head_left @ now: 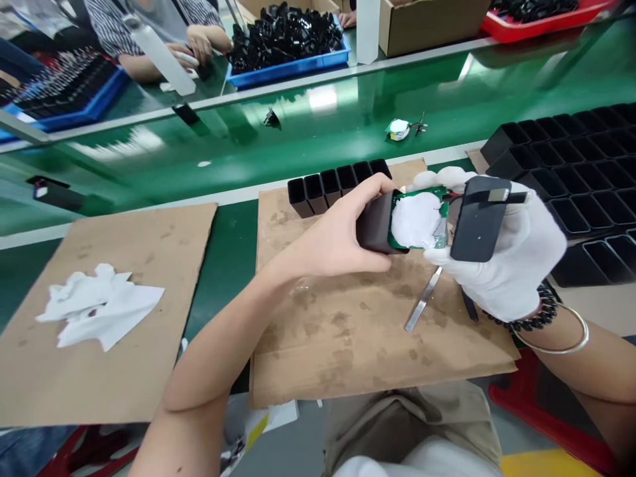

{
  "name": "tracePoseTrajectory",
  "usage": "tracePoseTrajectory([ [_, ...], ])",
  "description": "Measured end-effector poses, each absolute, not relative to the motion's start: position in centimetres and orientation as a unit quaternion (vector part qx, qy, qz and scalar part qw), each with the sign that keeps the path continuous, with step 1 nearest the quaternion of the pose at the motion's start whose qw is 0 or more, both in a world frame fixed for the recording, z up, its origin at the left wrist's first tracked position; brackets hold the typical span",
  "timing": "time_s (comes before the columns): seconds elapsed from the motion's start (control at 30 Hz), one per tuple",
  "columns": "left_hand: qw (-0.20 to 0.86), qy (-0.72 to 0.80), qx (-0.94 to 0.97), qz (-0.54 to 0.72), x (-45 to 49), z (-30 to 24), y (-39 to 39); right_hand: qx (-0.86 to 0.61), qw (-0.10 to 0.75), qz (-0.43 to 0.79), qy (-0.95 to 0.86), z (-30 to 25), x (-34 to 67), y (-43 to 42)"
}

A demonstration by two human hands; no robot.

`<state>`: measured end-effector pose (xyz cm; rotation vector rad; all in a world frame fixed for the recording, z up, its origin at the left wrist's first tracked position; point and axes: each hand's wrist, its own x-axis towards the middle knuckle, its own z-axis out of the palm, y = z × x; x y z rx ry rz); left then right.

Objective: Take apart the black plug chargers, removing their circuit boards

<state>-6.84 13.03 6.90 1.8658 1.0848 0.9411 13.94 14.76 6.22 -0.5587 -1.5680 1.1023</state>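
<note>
My bare left hand (342, 232) is wrapped round a black rectangular plastic case (376, 224), held tilted above the cardboard. A green circuit board coated with white compound (417, 220) sticks out of the case's end. Gloved in white, my right hand (517, 248) grips a black end cap (479, 222), and its fingers lie beside the board. Wires run between the board and the cap. Below my hands lie metal tweezers (423, 299) and a thin black piece (469, 305), partly hidden by the glove.
Open black cases stand in a short row (338, 185) and in several rows at right (586, 179). A wired board (398, 129) lies on the green belt (348, 106). White cloth (99, 301) rests on the left cardboard (163, 245). Across sits a person (199, 46) near a blue tray (293, 69).
</note>
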Motion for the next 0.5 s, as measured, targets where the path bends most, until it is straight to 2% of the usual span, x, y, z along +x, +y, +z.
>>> tracePoseTrajectory([
  [0.1, 0.395, 0.438, 0.722, 0.362, -6.83, 6.95, 12.9, -0.205, 0.575, 0.442, -0.657, 5.91, 13.67, 14.68],
  [0.33, 0.447, 0.453, 0.687, 0.35, -6.64, 6.46, 12.51, -0.274, 0.529, 0.415, -0.687, 5.42, 14.22, 15.02],
  [0.5, 0.434, 0.456, 0.686, 0.364, -6.3, 6.66, 12.47, -0.283, 0.529, 0.41, -0.687, 5.26, 14.42, 14.92],
])
